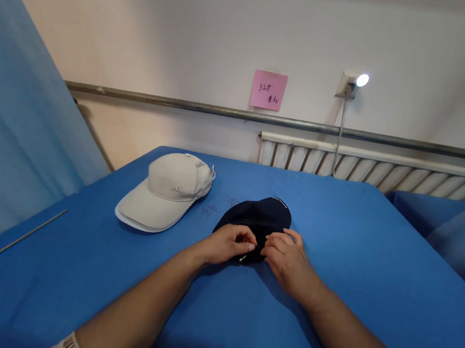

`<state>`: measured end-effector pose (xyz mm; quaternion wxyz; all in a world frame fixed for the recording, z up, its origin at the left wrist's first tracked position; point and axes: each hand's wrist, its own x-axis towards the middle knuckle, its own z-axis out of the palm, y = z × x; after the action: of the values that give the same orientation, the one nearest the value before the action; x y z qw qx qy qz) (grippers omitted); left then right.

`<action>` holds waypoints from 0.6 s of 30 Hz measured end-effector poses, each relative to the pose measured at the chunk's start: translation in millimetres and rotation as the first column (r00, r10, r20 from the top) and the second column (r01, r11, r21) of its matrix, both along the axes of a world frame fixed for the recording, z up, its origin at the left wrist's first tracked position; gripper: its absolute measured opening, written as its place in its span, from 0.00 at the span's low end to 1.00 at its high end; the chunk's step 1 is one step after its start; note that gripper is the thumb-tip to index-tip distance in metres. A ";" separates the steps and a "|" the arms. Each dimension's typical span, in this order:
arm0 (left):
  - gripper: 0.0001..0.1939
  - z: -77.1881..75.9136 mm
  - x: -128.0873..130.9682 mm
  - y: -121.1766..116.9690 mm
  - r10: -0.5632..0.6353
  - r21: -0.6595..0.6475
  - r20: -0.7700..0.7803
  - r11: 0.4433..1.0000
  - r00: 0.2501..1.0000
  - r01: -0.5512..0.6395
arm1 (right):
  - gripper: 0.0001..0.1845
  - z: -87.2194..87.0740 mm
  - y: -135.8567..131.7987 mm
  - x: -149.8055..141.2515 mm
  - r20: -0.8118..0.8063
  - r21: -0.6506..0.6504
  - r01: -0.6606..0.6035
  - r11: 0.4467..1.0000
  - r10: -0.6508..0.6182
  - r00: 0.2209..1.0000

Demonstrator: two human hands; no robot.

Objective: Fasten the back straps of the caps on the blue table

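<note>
A dark navy cap (256, 211) lies on the blue-covered table in front of me, its brim pointing away to the back right. At its near left side my left hand (231, 243) has thumb and fingers pinched together on the cap's strap area. My right hand (285, 258) rests at the near right side with curled fingers against the dark fabric. A small metal buckle (243, 258) shows just below the left fingertips. What exactly lies between the fingertips is partly hidden. To the left sits a white cap (173, 187) with its brim toward me.
A thin stick (31, 232) lies near the left edge of the blue table (377, 271). Blue curtains (8, 116) hang at the left. Behind the table are a radiator (377, 169), a pipe (208, 109), a pink note (268, 90) and a lit plug-in lamp (362, 80).
</note>
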<state>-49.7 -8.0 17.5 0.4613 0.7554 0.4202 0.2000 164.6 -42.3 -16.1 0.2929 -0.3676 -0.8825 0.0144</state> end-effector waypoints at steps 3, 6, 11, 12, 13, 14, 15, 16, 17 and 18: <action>0.12 6.9 -0.1 -2.8 0.000 0.071 -0.112 0.997 0.994 0.007 | 0.11 -0.5 0.1 -0.7 -0.002 0.015 -0.004 1.000 0.004 1.000; 0.12 14.4 0.1 -5.8 -0.023 0.108 -0.192 0.993 0.981 0.044 | 0.11 -0.9 0.2 -0.9 0.002 0.022 -0.003 1.000 0.003 1.000; 0.13 19.4 -0.4 -8.4 -0.059 0.144 -0.226 0.985 0.972 0.093 | 0.10 -2.8 -0.1 -1.5 0.003 0.042 -0.011 0.999 0.011 1.000; 0.13 18.8 -0.9 -8.5 -0.065 0.140 -0.227 0.985 0.972 0.098 | 0.10 -3.2 -0.2 -1.9 0.002 0.048 -0.016 0.999 0.016 1.000; 0.12 17.8 -1.5 -8.5 -0.070 0.132 -0.225 0.986 0.972 0.102 | 0.10 -3.6 -0.3 -2.2 0.003 0.055 -0.019 0.998 0.019 1.000; 0.11 16.7 -2.2 -8.4 -0.071 0.121 -0.220 0.988 0.973 0.100 | 0.11 -3.9 -0.3 -2.6 0.005 0.064 -0.021 0.998 0.020 1.000; 0.10 15.6 -3.2 -8.1 -0.067 0.109 -0.213 0.990 0.975 0.091 | 0.10 -4.2 -0.4 -2.9 0.009 0.073 -0.022 0.997 0.021 1.000; 0.10 14.8 -4.2 -7.7 -0.059 0.098 -0.203 0.992 0.977 0.081 | 0.11 -4.4 -0.6 -3.2 0.013 0.080 -0.020 0.997 0.019 1.000; 0.11 14.4 -5.4 -7.2 -0.054 0.086 -0.193 0.994 0.980 0.071 | 0.11 -4.6 -0.7 -3.4 0.017 0.082 -0.018 0.996 0.017 1.000; 0.11 14.4 -6.6 -6.6 -0.053 0.071 -0.184 0.995 0.981 0.067 | 0.11 -4.6 -0.8 -3.5 0.019 0.081 -0.016 0.997 0.014 1.000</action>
<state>-56.3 -14.6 31.9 0.3974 0.8001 0.4293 0.1322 161.1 -43.1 -20.7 0.2992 -0.3490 -0.8878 -0.0228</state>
